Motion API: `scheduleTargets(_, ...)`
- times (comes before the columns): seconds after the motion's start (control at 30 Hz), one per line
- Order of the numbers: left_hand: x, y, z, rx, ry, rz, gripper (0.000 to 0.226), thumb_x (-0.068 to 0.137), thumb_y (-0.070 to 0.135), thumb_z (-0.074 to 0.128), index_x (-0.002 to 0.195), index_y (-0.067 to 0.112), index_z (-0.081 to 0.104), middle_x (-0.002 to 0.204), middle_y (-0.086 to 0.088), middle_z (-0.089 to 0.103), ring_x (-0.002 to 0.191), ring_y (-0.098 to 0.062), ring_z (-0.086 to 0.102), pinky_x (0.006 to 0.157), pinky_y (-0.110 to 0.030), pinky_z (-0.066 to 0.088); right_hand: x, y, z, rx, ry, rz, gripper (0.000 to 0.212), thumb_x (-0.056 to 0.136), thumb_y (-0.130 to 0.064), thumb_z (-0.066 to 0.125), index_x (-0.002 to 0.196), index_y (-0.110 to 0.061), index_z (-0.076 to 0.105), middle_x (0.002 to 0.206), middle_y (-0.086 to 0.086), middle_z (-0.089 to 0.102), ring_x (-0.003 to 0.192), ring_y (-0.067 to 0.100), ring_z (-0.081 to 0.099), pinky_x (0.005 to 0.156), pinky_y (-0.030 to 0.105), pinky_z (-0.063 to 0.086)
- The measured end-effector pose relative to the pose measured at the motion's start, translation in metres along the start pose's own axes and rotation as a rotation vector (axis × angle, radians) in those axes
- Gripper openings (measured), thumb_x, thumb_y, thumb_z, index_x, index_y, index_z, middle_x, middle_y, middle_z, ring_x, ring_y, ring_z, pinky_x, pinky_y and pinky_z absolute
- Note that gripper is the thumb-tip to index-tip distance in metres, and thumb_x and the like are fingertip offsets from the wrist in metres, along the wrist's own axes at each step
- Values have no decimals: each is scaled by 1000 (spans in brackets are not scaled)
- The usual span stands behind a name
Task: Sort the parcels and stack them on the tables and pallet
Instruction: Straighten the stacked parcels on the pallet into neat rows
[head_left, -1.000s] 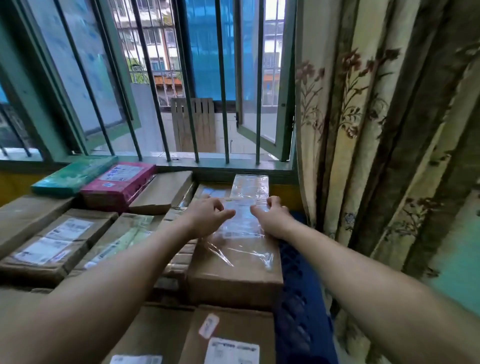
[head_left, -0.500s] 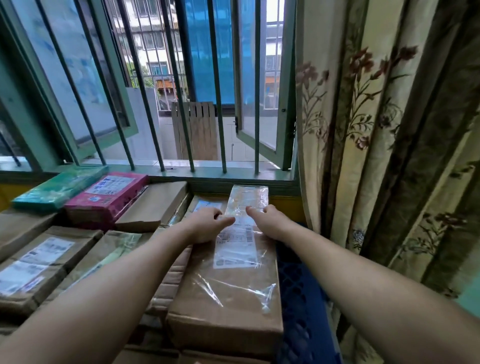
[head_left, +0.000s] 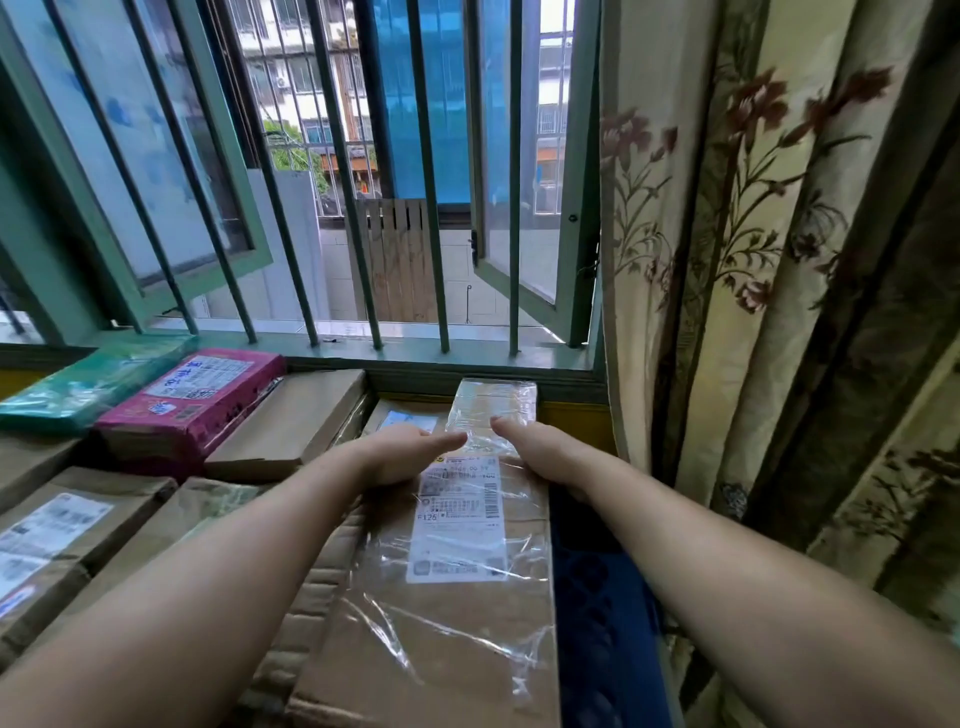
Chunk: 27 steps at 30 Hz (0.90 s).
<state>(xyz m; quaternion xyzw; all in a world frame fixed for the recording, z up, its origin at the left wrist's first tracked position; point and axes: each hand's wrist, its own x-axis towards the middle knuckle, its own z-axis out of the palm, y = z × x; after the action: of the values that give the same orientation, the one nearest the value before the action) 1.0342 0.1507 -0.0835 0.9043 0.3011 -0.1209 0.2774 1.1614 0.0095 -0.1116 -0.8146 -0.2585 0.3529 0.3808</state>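
Note:
A long brown cardboard parcel (head_left: 452, 634), wrapped in clear tape and carrying a white shipping label (head_left: 457, 519), lies on top of the stack, its far end against the wall under the window. My left hand (head_left: 395, 454) grips its left edge near the far end, thumb laid across the top. On the right edge sits my right hand (head_left: 545, 457), thumb on top and fingers down the side. Both thumbs point at each other just beyond the label.
Left of it lie other parcels: a pink one (head_left: 192, 400), a green one (head_left: 88, 382), a plain brown box (head_left: 296, 421) and labelled brown boxes (head_left: 62, 530). A blue pallet (head_left: 597, 597) shows at the right. A barred window (head_left: 431, 208) and a flowered curtain (head_left: 753, 260) close off the far side.
My hands have slid from the middle of the parcel's top toward its far end and out to its edges, uncovering the label. The view has moved closer to the stack.

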Motion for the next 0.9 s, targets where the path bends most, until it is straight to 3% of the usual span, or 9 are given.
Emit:
scheduleTargets(0.13, 4, 1, -3, 12, -16, 38, 75, 85, 74, 33, 140, 25, 45, 145, -1, 44, 131, -20, 42, 112, -41, 28, 9, -1, -9, -17, 52, -27, 67, 99, -58, 38, 152, -16, 34, 154, 7, 39, 139, 28, 39, 108, 38, 32)
scheduleTargets(0.23, 8, 0, -1, -37, 8, 80, 73, 85, 73, 36, 144, 30, 39, 147, 3, 42, 133, -18, 40, 113, -41, 27, 20, -5, -12, 32, 78, -37, 74, 98, -59, 42, 155, -16, 25, 158, 6, 33, 143, 28, 33, 113, 41, 28)
scheduleTargets(0.43, 12, -2, 4, -16, 11, 78, 65, 90, 68, 30, 139, 30, 46, 145, -1, 45, 132, -20, 41, 109, -37, 27, 54, -10, -11, 10, 109, 26, 95, 91, -70, 41, 158, -16, 2, 165, 11, 8, 150, 34, 13, 120, 52, 16)
scheduleTargets(0.57, 13, -1, 7, -15, 38, 88, 63, 91, 66, 30, 138, 27, 48, 144, -3, 47, 130, -21, 43, 108, -36, 29, 66, -8, 3, 81, 182, 3, 90, 97, -59, 43, 157, -15, -8, 165, 9, -8, 151, 35, 2, 119, 51, 14)
scheduleTargets(0.73, 14, 0, 8, -47, 46, 90, 60, 91, 65, 30, 137, 31, 48, 143, -2, 47, 129, -21, 43, 107, -38, 30, 78, 2, 6, 48, 218, -61, 89, 97, -59, 44, 158, -13, -2, 165, 10, -5, 151, 35, 6, 118, 50, 17)
scheduleTargets(0.9, 11, -2, 9, -44, 47, 70, 67, 89, 69, 29, 136, 26, 51, 140, -4, 51, 125, -21, 47, 107, -39, 33, 93, 1, 7, 109, 356, -63, 86, 95, -60, 47, 158, -18, 5, 165, 8, 5, 150, 35, 11, 119, 54, 21)
